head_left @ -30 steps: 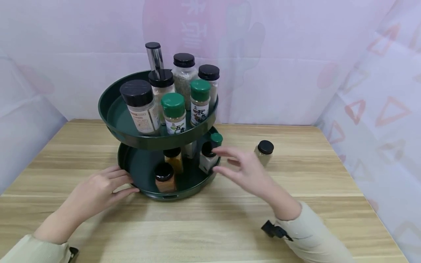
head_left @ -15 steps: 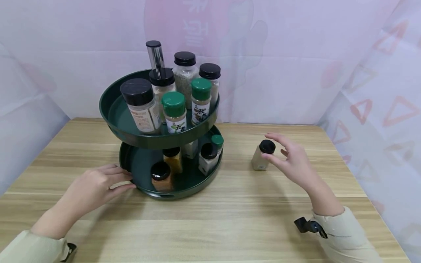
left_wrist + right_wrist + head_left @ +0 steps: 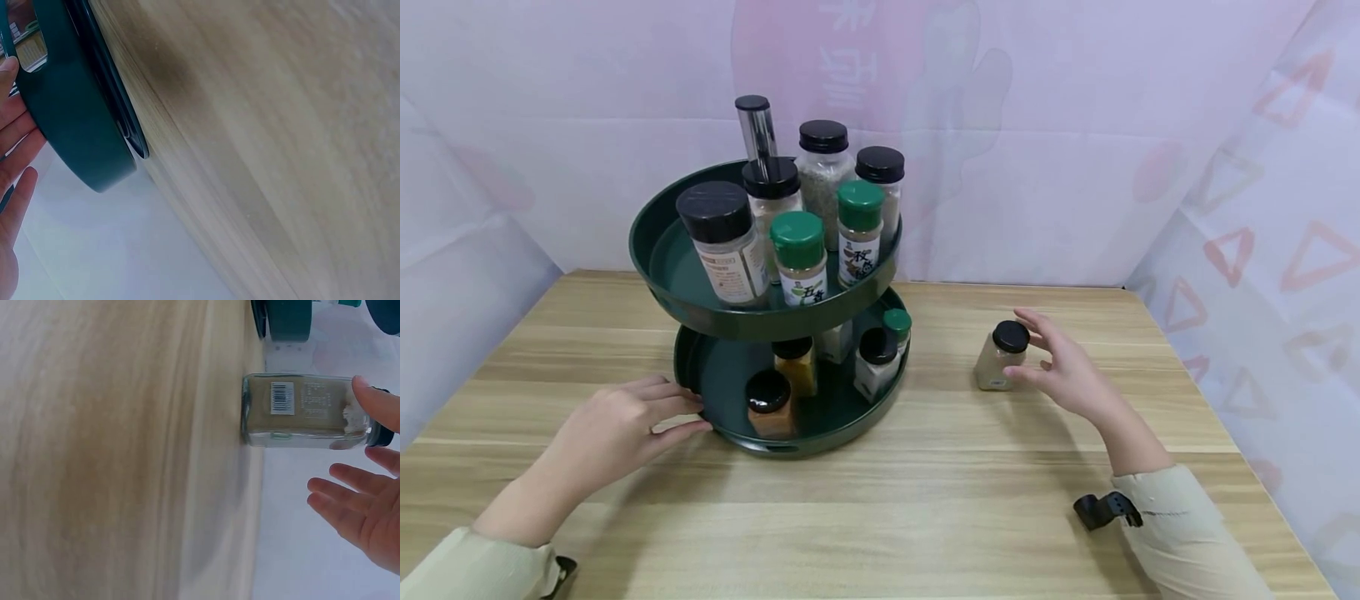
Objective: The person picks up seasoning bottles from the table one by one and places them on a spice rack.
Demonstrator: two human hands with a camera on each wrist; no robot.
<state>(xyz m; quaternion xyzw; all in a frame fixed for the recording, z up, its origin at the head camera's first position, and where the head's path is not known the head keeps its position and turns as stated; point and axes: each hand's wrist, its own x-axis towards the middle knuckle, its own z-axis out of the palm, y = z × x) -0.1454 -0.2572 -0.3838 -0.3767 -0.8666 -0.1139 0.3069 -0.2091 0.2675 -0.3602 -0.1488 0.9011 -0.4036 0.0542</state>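
Note:
A two-tier dark green turntable rack (image 3: 775,454) stands left of centre, with spice jars on both tiers. My left hand (image 3: 613,421) touches the lower tier's outer wall at the left; in the left wrist view its extended fingers (image 3: 22,134) lie against that wall beside a slot. To the right, a square glass spice jar (image 3: 992,364) with a black cap stands upright on the table, filled with light brown powder. Around its upper part is my right hand (image 3: 1067,372), thumb in front and fingers spread behind. Whether the thumb touches the glass is hard to tell.
Green-capped bottles (image 3: 803,258) and several black-capped jars fill the upper tier. The lower tier carries an orange-brown jar (image 3: 771,417), a yellow one (image 3: 801,372) and a white one (image 3: 875,377). Printed cloth (image 3: 1060,167) hangs behind the wooden table (image 3: 880,525).
My right hand has left the lower tier's right edge and moved right to the standing jar. The lower tier has turned slightly, its orange-brown jar shifting left. My left hand stays at the rim.

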